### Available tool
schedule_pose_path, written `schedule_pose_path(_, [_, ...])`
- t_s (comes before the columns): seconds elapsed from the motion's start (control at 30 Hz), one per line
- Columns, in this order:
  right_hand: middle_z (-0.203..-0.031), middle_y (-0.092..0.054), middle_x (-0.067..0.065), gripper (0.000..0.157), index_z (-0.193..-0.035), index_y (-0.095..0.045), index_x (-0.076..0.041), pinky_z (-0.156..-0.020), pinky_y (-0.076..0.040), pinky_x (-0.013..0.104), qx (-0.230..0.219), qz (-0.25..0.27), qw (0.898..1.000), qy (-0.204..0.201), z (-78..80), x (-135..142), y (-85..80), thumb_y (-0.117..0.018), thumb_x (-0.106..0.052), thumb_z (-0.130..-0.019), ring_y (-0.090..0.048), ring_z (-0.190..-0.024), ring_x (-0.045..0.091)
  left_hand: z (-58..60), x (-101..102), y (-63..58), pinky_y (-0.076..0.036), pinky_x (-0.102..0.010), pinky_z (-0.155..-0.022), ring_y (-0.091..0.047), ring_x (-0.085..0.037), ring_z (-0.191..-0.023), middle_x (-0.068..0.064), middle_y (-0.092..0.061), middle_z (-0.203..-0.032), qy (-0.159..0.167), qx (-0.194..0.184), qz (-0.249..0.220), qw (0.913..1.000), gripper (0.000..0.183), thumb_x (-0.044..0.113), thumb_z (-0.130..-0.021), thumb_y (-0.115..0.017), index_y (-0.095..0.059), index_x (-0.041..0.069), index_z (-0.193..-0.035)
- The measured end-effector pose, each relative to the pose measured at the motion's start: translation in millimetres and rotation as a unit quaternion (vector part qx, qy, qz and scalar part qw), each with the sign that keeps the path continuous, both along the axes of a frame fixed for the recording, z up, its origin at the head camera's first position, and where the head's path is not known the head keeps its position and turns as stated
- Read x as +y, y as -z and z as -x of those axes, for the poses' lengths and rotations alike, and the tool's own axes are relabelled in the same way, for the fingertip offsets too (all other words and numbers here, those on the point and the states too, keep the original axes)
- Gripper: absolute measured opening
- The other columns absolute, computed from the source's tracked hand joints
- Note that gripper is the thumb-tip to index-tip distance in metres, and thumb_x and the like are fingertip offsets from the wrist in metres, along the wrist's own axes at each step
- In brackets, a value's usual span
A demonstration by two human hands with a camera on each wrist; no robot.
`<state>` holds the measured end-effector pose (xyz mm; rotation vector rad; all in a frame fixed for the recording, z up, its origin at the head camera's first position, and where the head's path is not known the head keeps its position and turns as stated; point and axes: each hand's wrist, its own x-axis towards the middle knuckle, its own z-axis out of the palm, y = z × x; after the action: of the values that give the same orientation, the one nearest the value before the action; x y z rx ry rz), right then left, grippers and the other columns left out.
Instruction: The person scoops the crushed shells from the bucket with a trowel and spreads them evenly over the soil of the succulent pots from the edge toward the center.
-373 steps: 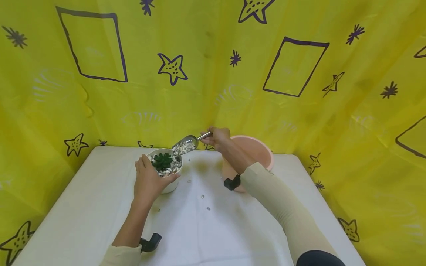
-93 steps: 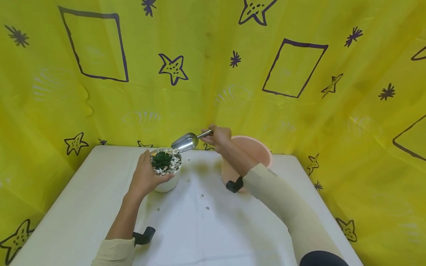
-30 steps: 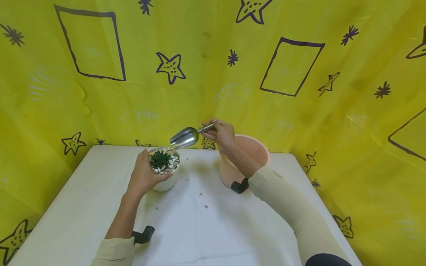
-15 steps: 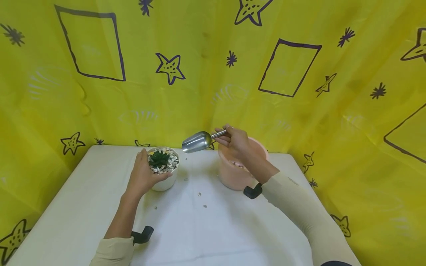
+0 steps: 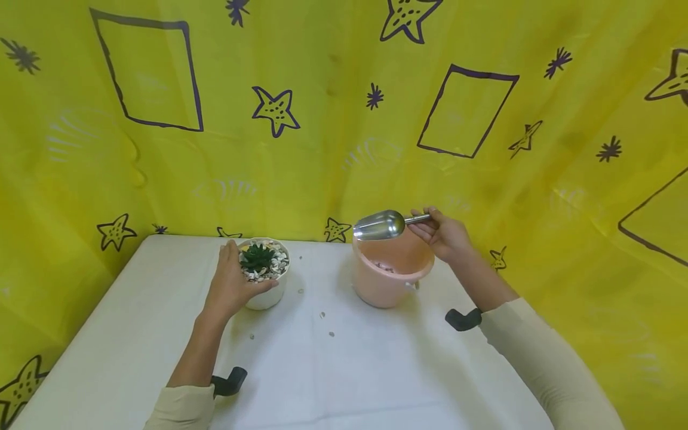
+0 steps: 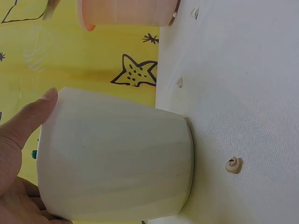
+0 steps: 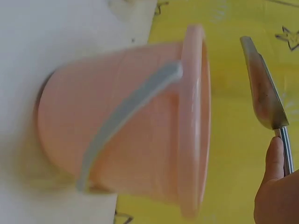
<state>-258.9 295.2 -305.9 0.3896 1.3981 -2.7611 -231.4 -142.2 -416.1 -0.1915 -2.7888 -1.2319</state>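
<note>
A white flowerpot (image 5: 267, 295) stands on the table, filled with pale pebbles (image 5: 276, 263) around a green succulent (image 5: 257, 257). My left hand (image 5: 233, 280) grips the pot near its rim, fingers on the far left side and thumb at the front. In the left wrist view, the thumb lies along the rim of the pot. My right hand (image 5: 446, 237) holds a metal scoop (image 5: 380, 226) by its handle, its bowl hovering over the pink bucket (image 5: 380, 289). No pebbles show in the scoop. Some small pebbles (image 5: 384, 267) lie at the bottom of the bucket.
Several small shells or stones, one of them a spiral shell (image 6: 233, 164), lie scattered on the white tablecloth (image 5: 344, 382). The bucket's pale handle (image 7: 126, 119) hangs down its side. A yellow patterned curtain (image 5: 322, 161) rises directly behind the table.
My right hand has carried the scoop rightward from above the pot to over the bucket. Earlier the scoop held pebbles; it appears emptied. My left hand stays on the pot.
</note>
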Motion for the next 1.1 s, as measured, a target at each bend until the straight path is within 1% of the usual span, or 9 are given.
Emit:
schedule_pose_path(0.13, [-0.097, -0.078, 0.017, 0.02, -0.107, -0.058, 0.001, -0.09, -0.058, 0.044, 0.001, -0.016, 1.0, 0.013, -5.7, 24, 2.6, -0.048, -0.015, -0.112, -0.078, -0.094, 0.029, 0.2, -1, 0.1, -0.021, -0.067, -0.12, -0.006, -0.056, -0.154, -0.038, 0.002, -0.168, -0.001, -0.004, 0.002, 1.0, 0.136, 0.041, -0.082, -0.091, 0.004, -0.014, -0.161])
schedule_pose_path(0.27, [-0.096, -0.078, 0.014, 0.018, -0.113, -0.056, 0.001, -0.089, -0.058, 0.041, -0.018, -0.067, 0.997, 0.02, -10.5, 36, 6.0, -0.049, -0.016, -0.112, -0.079, -0.091, 0.027, 1.4, -2, 0.7, -0.02, -0.067, -0.12, -0.005, -0.055, -0.155, -0.037, 0.002, -0.168, -0.002, -0.003, -0.001, 1.0, 0.136, 0.041, -0.081, -0.092, 0.005, -0.013, -0.161])
schedule_pose_path(0.4, [-0.096, -0.079, 0.012, 0.021, -0.119, -0.054, 0.001, -0.087, -0.059, 0.039, -0.021, -0.121, 0.992, 0.016, -12.1, 40, 7.7, -0.051, -0.017, -0.112, -0.079, -0.09, 0.026, 2.6, -2, 1.0, -0.021, -0.069, -0.119, -0.007, -0.056, -0.154, -0.037, 0.001, -0.168, -0.005, 0.008, -0.002, 1.0, 0.136, 0.039, -0.08, -0.093, 0.004, -0.013, -0.161])
schedule_pose_path(0.6, [-0.092, -0.078, 0.013, 0.02, -0.115, -0.054, 0.005, -0.081, -0.061, 0.038, -0.006, -0.175, 0.984, -0.018, -11.0, 32, 10.3, -0.049, -0.014, -0.112, -0.079, -0.084, 0.024, 2.8, -2, 2.1, -0.021, -0.068, -0.119, -0.009, -0.057, -0.153, -0.036, 0.002, -0.169, -0.009, -0.002, -0.003, 1.0, 0.136, 0.039, -0.08, -0.093, 0.004, -0.011, -0.162])
schedule_pose_path(0.7, [-0.09, -0.078, 0.012, 0.022, -0.116, -0.053, 0.009, -0.078, -0.062, 0.035, 0.004, -0.218, 0.975, -0.04, -8.0, 25, 13.7, -0.048, -0.012, -0.113, -0.079, -0.08, 0.021, 2.2, 0, 2.9, -0.021, -0.068, -0.119, -0.009, -0.057, -0.153, -0.036, 0.002, -0.169, -0.008, -0.007, -0.007, 0.9999, 0.137, 0.039, -0.08, -0.092, 0.005, -0.011, -0.162])
schedule_pose_path(0.8, [-0.091, -0.078, 0.012, 0.027, -0.12, -0.052, 0.016, -0.076, -0.062, 0.033, 0.015, -0.262, 0.963, -0.066, -3.3, 18, 18.9, -0.047, -0.01, -0.113, -0.079, -0.079, 0.02, 1.5, 0, 3.6, -0.022, -0.068, -0.119, -0.009, -0.057, -0.153, -0.036, 0.002, -0.169, -0.008, -0.007, -0.011, 0.9999, 0.136, 0.038, -0.08, -0.092, 0.004, -0.01, -0.163])
schedule_pose_path(0.87, [-0.091, -0.078, 0.013, 0.03, -0.121, -0.051, 0.019, -0.075, -0.063, 0.033, 0.019, -0.276, 0.957, -0.081, 0.2, 14, 22.9, -0.048, -0.01, -0.113, -0.079, -0.079, 0.021, 0.8, 1, 3.4, -0.021, -0.069, -0.119, -0.009, -0.057, -0.153, -0.036, 0.001, -0.169, -0.007, -0.006, -0.012, 0.9999, 0.136, 0.038, -0.08, -0.093, 0.004, -0.011, -0.162])
schedule_pose_path(1.0, [-0.089, -0.078, 0.012, 0.037, -0.126, -0.049, 0.025, -0.072, -0.063, 0.033, 0.024, -0.296, 0.95, -0.095, 7.1, 6, 30.6, -0.049, -0.01, -0.112, -0.079, -0.075, 0.021, 0.1, 0, 2.1, -0.022, -0.068, -0.119, -0.009, -0.056, -0.154, -0.036, 0.001, -0.169, -0.008, -0.008, -0.012, 0.9999, 0.135, 0.038, -0.081, -0.093, 0.004, -0.01, -0.163])
schedule_pose_path(1.1, [-0.087, -0.077, 0.011, 0.041, -0.129, -0.048, 0.027, -0.07, -0.063, 0.032, 0.027, -0.328, 0.938, -0.105, 12.4, -1, 34.6, -0.05, -0.01, -0.112, -0.078, -0.074, 0.02, -0.1, -1, 1.0, -0.021, -0.068, -0.119, -0.009, -0.055, -0.154, -0.036, 0.001, -0.169, -0.008, -0.002, -0.004, 1.0, 0.134, 0.039, -0.081, -0.092, 0.002, -0.011, -0.162])
